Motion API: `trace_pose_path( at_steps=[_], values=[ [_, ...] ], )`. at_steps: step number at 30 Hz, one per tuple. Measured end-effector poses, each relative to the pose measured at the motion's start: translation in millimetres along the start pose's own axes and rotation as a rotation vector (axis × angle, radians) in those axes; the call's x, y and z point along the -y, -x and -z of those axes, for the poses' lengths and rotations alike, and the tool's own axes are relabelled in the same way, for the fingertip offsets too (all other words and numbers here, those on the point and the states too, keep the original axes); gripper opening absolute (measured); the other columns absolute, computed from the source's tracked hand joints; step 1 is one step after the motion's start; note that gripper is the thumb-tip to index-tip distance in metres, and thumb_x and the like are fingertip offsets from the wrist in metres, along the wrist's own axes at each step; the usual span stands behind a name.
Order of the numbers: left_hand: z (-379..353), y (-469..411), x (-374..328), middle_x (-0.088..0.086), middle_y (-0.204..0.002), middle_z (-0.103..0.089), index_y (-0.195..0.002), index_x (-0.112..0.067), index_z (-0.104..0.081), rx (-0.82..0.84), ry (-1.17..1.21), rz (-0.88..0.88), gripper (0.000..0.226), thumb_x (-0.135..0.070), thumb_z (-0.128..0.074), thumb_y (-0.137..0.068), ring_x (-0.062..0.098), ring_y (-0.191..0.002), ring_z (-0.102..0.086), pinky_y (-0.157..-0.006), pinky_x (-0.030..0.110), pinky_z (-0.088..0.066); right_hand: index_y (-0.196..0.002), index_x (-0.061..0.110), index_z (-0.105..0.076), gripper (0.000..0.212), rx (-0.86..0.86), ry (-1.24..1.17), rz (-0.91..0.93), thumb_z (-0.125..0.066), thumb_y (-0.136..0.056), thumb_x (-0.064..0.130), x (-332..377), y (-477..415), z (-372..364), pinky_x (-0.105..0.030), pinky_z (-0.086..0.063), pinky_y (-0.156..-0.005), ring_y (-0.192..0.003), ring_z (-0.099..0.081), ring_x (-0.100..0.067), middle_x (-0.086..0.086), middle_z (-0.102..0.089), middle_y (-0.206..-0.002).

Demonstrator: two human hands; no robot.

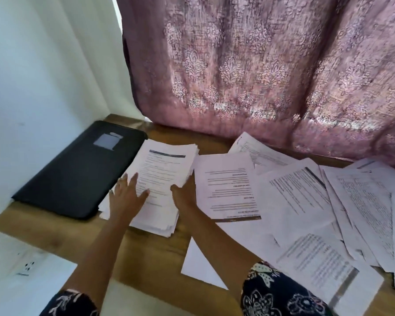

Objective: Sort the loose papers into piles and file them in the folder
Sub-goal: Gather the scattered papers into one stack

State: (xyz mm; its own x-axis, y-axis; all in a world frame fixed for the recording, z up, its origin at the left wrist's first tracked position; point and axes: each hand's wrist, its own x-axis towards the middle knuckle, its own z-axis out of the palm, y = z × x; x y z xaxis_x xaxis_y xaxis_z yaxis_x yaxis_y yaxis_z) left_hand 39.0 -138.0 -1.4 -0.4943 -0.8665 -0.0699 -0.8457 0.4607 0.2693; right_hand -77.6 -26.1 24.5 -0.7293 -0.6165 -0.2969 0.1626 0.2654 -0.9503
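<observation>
On the wooden bench [157,254], the pile [167,165] lies long axis pointing away, just right of the closed folder [78,169], left grip [128,192] flat and open on top, right grip [184,190] straight-fingered against its right edge, nearer the loose papers [294,197].

The words on the papers [306,201] are too blurry to read. The papers run off the right side. The label [107,140] on the folder [78,174] is a blur. I cannot tell if the right hand [184,192] reaches under the pile [164,169].
</observation>
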Motion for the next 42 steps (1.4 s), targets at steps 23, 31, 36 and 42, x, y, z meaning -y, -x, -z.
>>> trace_pose_path(
  at_steps=[23,31,36,42],
  values=[
    [-92,104,-95,0.013,-0.127,-0.063,-0.126,-0.001,-0.061,-0.076,0.159,-0.599,0.048,-0.023,-0.037,-0.090,0.031,-0.115,-0.062,-0.096,0.052,-0.045,-0.110,0.012,-0.059,0.033,-0.271,0.495,-0.244,-0.066,-0.088,0.035,-52,41,221,-0.029,-0.043,-0.078,-0.097,-0.060,-0.026,-0.008,-0.068,-0.100],
    [-91,106,-95,0.002,-0.130,-0.062,-0.128,-0.016,-0.062,-0.062,0.071,-0.599,0.056,-0.052,-0.034,-0.094,0.027,-0.123,-0.056,-0.106,0.049,-0.036,-0.123,0.019,-0.043,0.052,-0.238,-0.307,-0.384,-0.070,-0.084,0.040,-40,68,209,-0.043,-0.052,-0.082,-0.100,-0.059,-0.026,-0.006,-0.057,-0.112],
    [-89,116,-106,-0.003,-0.120,-0.068,-0.117,-0.019,-0.070,-0.178,0.066,-0.738,0.052,-0.043,-0.027,-0.101,0.025,-0.119,-0.056,-0.112,0.046,-0.025,-0.130,0.023,-0.034,0.049,-0.295,-0.628,-0.266,-0.062,-0.092,0.012,-44,77,182,-0.039,-0.041,-0.097,-0.122,-0.053,-0.030,-0.002,-0.063,-0.114],
    [-102,122,-120,-0.004,-0.121,-0.067,-0.115,-0.023,-0.069,-0.107,0.020,-0.854,0.045,-0.040,-0.031,-0.099,0.022,-0.114,-0.059,-0.101,0.051,-0.040,-0.153,0.016,0.007,0.093,-0.350,0.995,0.006,-0.056,-0.092,0.046,-71,46,221,-0.045,-0.006,-0.118,-0.148,-0.003,-0.028,-0.012,-0.004,-0.161]
  ],
)
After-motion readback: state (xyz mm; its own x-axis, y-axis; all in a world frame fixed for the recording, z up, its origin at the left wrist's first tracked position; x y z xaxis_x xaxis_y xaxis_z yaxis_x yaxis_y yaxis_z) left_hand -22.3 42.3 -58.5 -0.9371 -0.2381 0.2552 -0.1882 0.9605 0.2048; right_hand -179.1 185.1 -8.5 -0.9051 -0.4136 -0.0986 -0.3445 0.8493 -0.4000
